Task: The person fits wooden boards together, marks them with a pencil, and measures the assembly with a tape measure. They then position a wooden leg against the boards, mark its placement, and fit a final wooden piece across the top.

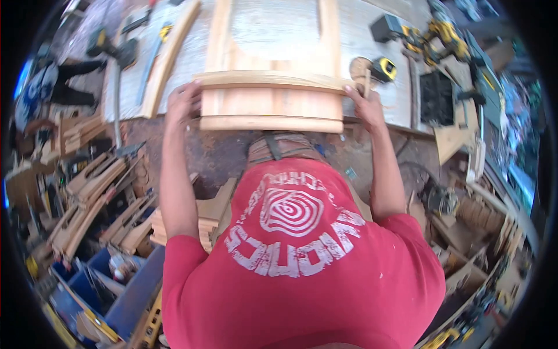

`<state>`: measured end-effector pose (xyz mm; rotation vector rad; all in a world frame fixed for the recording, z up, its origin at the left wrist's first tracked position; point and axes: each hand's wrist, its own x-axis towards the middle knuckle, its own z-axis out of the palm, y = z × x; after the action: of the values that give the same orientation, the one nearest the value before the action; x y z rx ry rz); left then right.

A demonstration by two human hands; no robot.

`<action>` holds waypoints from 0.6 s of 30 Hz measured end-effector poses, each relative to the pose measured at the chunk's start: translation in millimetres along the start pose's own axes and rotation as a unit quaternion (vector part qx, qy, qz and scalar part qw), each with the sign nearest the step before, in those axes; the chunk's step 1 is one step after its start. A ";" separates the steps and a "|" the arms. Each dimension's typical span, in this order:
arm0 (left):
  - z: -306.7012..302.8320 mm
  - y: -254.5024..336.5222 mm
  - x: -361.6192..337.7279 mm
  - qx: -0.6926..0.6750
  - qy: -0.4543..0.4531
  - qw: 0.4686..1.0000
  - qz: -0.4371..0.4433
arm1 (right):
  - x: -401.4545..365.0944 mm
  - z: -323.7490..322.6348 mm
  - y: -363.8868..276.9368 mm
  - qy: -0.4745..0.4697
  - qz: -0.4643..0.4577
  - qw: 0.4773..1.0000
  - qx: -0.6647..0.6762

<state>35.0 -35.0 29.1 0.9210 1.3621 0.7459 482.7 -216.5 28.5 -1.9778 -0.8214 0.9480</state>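
Observation:
A pale wooden strip (270, 80) lies crosswise over a wooden frame (330, 35) on the workbench. My left hand (185, 103) grips the strip's left end, its fingers partly hidden beside the wood. At the other end my right hand (366, 106) closes on the strip, thumb tip against its corner. Just below the strip is a flat wooden panel (273, 103), bordered by a rounded front rail (270, 123) near my waist. Right above my right hand sits a yellow and black tape measure (383, 70), beside a round wooden piece (360, 68).
Cordless drills (444, 38) and a black tray (437, 99) occupy the bench's right side. A long wooden piece (168, 61) and a blue bar (150, 70) lie at left. Blue bins (136, 294) and stacked wooden parts (96, 180) crowd the floor. Another person (55, 87) is at far left.

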 end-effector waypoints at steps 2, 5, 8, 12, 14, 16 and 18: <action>5.5 8.2 -9.2 0.021 0.007 1.000 -0.001 | -3.2 0.4 -6.6 -0.012 0.004 1.000 -0.004; 1.2 1.7 -0.9 0.021 0.009 1.000 -0.004 | -3.4 0.5 -5.9 -0.014 -0.009 1.000 0.009; 2.5 6.7 -5.7 0.029 0.014 0.999 -0.008 | 2.3 3.6 3.5 -0.007 -0.025 1.000 0.016; 1.4 5.3 -2.8 0.025 0.007 1.000 -0.012 | -1.0 4.9 -2.1 0.004 -0.035 0.999 0.024; 0.8 4.2 -1.4 0.022 0.007 1.000 -0.012 | -0.3 4.2 -1.7 0.002 -0.036 0.999 0.026; 0.3 3.9 -1.6 0.019 0.009 1.000 -0.011 | 4.9 4.8 6.3 0.005 -0.036 0.999 0.017; 1.6 4.8 -2.1 0.022 0.011 1.000 -0.011 | 6.0 5.1 8.5 0.018 -0.034 0.999 0.005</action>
<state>36.7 -34.8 34.3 0.9328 1.4114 0.7140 483.4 -214.1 17.3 -1.9409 -0.8566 0.8723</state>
